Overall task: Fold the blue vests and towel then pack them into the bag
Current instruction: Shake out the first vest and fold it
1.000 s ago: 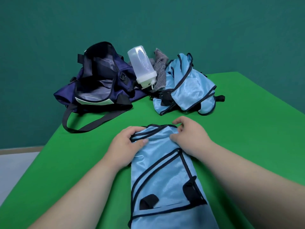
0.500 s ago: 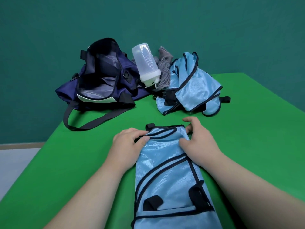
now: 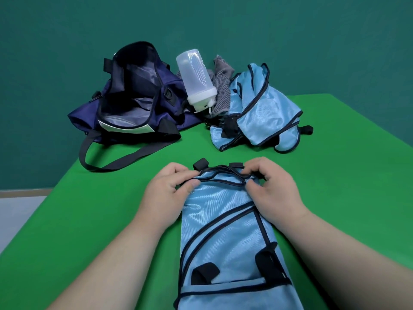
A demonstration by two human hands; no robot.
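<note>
A light blue vest [image 3: 225, 233] with dark piping lies folded into a long strip on the green table, running from the near edge toward the middle. My left hand [image 3: 166, 195] pinches its far left corner between thumb and fingers. My right hand [image 3: 273, 189] pinches the far right corner the same way. A second blue vest [image 3: 261, 113] lies crumpled at the back. A grey striped towel [image 3: 221, 86] is bunched behind it. The navy bag [image 3: 131, 101] stands open at the back left.
A clear plastic shaker bottle [image 3: 197, 79] leans upside down between the bag and the towel. The bag's dark strap [image 3: 125, 158] loops forward on the green table [image 3: 89, 220]. The table's left edge drops to a pale floor.
Both hands slid to the vest's far end, and their fingers curled to pinch the corners. The far edge is now gathered, with black tabs showing beyond it.
</note>
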